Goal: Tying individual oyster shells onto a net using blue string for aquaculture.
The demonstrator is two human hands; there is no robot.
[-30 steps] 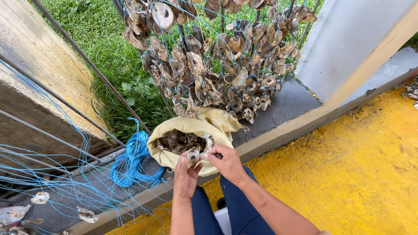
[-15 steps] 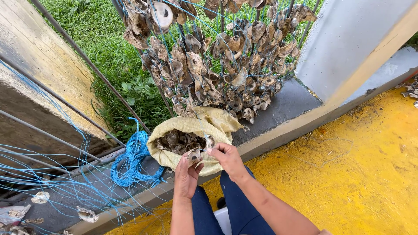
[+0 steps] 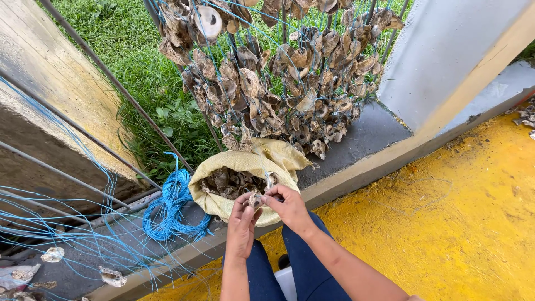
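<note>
Both hands are pinching one oyster shell (image 3: 255,199): the left hand (image 3: 241,223) is steadying it from below while the right hand (image 3: 288,207) is closing on it from 3 o'clock, directly over the open yellow sack (image 3: 234,163) of shells, keeping refills close. Strung shell clusters (image 3: 278,72) are hanging at 12 o'clock, and a blue twine coil (image 3: 170,209) is lying at 9 o'clock.

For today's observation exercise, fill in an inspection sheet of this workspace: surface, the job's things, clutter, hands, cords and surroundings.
Surface: yellow painted floor beside a grey concrete ledge.
Job's things: a shell pinched between both hands; an open yellow sack of shells on the ledge; shell strings hanging on blue line.
Clutter: loose shells lower left.
Hands: left hand and right hand meet on the shell in front of the sack.
Cords: blue cord coil left of the sack; loose strands spread leftward.
Surroundings: grass, metal bars, grey pillar.
</note>
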